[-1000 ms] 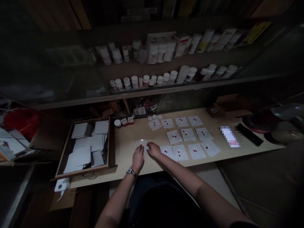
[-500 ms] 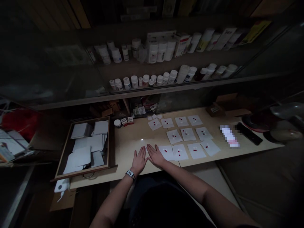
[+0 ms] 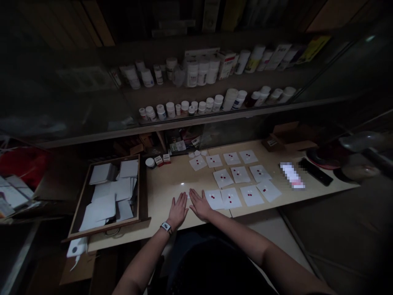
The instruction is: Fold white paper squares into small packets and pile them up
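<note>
My left hand (image 3: 178, 211) and right hand (image 3: 199, 203) lie palm down, close side by side, fingers stretched out straight, nothing clasped in either. They seem to bear down on a small white slip (image 3: 188, 196), of which only a sliver shows between my fingertips; the rest is hidden, so I cannot tell its shape. Flat hands like these would spread the pressure evenly against the table (image 3: 162, 184).

Just right of my right hand begins the near row of white sheets (image 3: 254, 200), with two more rows behind it, bearing small red pills (image 3: 249, 195) and pale pills (image 3: 249, 192). They lie spread rather than stacked, I judge so that each group stays separate and in plain sight. To the left, a drawer (image 3: 125, 224) holds loose papers (image 3: 104, 200) within easy reach. At the far edge sit a white jar (image 3: 150, 162) and little boxes (image 3: 159, 160), out of my hands' way. Well to the right lies a black phone (image 3: 315, 171); bottles (image 3: 170, 109) line the shelf beyond.
</note>
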Demonstrator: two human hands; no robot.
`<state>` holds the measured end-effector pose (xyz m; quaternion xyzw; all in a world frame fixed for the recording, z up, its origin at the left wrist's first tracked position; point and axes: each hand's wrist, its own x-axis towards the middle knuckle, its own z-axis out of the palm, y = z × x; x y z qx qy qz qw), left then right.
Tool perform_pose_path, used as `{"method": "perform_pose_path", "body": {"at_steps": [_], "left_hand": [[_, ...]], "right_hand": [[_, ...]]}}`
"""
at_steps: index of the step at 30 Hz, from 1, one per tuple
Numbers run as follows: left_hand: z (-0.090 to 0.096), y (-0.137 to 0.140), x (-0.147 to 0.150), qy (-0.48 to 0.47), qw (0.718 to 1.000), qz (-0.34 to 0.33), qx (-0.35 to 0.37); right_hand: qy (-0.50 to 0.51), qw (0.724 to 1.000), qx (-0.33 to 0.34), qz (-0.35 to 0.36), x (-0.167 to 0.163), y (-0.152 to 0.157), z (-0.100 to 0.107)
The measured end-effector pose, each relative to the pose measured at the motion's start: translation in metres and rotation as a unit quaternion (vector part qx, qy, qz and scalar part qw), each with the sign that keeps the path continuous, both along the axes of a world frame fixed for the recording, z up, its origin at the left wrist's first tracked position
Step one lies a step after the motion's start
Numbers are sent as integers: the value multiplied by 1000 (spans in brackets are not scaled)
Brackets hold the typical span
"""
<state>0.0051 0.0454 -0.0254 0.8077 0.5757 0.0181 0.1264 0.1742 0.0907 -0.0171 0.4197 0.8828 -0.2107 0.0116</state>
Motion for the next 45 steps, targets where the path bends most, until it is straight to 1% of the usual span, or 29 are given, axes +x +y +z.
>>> {"method": "perform_pose_path", "body": {"at_steps": [4,8,10,11,12,14,15,17,19,22,26,29,33,38,45], "left_hand": [[4,0,1,-5,1000,-3,-13],[6,0,4,-13,999,10,-30],[7,0,3,-37,999,17,-34],[7,1,2,-55,998,29,-31],[7,2,0,-76,996,51,-22],[9,6,-5,-121,985,123,13],[9,9,-7,-141,976,163,35],[9,14,-12,-171,958,220,70],[9,18,-14,-188,949,236,85],[7,20,-12,-203,948,228,93],[2,16,-5,-208,952,203,92],[0,16,-2,-209,955,191,88],[-1,21,3,-204,957,191,81],[-2,29,10,-197,969,139,60],[-5,34,12,-194,973,119,47]], "right_hand": [[-13,1000,-10,-5,3,3,3],[-12,1000,-20,5,3,6,8],[3,1000,-18,-16,2,8,11],[11,999,-16,-42,2,9,12],[20,997,-14,-75,2,12,14],[41,990,-12,-136,0,18,17],[54,987,-14,-148,0,21,18],[83,989,-18,-123,-3,28,18],[99,993,-16,-64,-6,33,16],[86,996,-1,9,-9,38,11],[75,996,25,52,-8,40,4],[84,995,29,54,-5,42,1],[91,995,11,43,-3,45,0],[106,993,-6,47,-4,49,-4],[95,995,-7,29,-2,48,-2]]}}
